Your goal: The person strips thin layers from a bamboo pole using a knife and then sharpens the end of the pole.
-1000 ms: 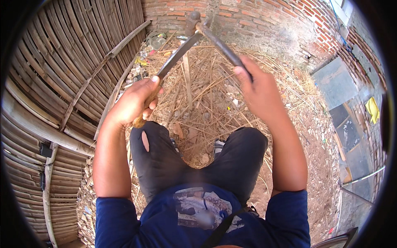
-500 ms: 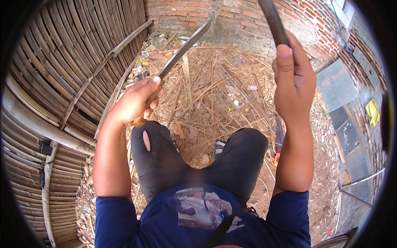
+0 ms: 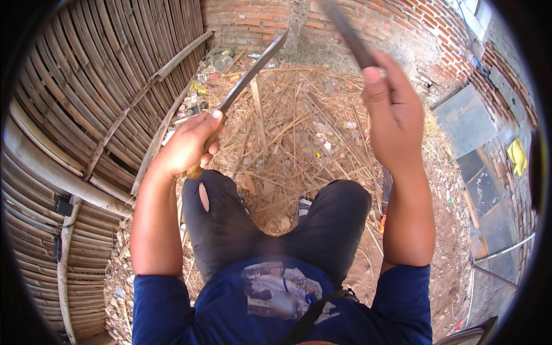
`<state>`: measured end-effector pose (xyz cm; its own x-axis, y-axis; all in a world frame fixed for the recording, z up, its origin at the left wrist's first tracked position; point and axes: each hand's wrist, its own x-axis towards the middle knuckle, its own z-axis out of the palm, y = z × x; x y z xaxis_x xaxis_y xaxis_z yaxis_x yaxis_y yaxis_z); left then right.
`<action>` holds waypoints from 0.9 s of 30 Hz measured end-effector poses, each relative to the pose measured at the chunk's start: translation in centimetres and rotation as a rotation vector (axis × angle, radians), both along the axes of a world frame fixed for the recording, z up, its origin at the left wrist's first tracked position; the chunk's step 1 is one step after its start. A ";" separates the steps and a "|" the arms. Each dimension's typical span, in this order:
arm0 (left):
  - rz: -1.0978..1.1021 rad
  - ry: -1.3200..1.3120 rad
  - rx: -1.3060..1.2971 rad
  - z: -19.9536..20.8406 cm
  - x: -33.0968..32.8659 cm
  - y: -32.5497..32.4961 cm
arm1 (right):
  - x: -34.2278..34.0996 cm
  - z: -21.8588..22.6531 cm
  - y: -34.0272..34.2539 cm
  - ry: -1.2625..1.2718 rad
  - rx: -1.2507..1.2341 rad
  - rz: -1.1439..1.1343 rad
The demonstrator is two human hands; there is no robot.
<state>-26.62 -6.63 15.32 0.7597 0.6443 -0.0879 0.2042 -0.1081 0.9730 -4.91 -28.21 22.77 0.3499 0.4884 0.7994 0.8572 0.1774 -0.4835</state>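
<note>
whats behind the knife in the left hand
Behind the knife lie scattered dry strips and, toward its tip, the brick wall. Whatever the knife and left hand directly cover cannot be seen.

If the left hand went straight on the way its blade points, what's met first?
Probably the brick wall, in line beyond the tip of the long knife in the left hand. Nothing shows between tip and wall, though depth is unclear from this view.

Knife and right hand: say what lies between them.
In the head view, only open air, with straw showing beyond, lies between the knife and the right hand.
</note>
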 end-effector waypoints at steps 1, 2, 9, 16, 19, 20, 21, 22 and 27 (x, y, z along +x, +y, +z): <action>0.004 0.006 0.007 0.0 0.0 0.0 | 0.0 0.1 0.0 0.008 0.063 0.039; 0.009 0.012 0.004 0.0 -0.1 -0.1 | -0.1 -0.2 0.1 -0.006 0.076 0.009; 0.018 0.035 0.000 -0.5 0.5 -0.1 | 1.6 -6.0 1.4 -0.006 -0.462 -0.180; 0.015 0.067 0.030 -0.7 0.2 -0.3 | 1.0 -3.1 1.0 -0.013 -0.262 -0.085; 0.020 0.065 0.040 -0.8 0.5 -0.2 | 0.5 -1.8 0.5 -0.008 -0.048 -0.040; 0.019 0.063 0.029 -0.9 0.5 -0.3 | 0.4 -1.6 0.4 0.003 0.018 -0.025; 0.018 0.062 0.017 -1.0 0.5 -0.3 | 0.3 -1.8 0.5 -0.024 0.050 -0.040; 0.020 0.058 0.010 -1.1 0.5 -0.2 | 0.3 -2.2 0.7 -0.031 0.006 -0.070; 0.009 0.120 0.042 -1.5 0.5 -0.1 | 1.6 -7.5 2.7 0.040 -0.608 -0.179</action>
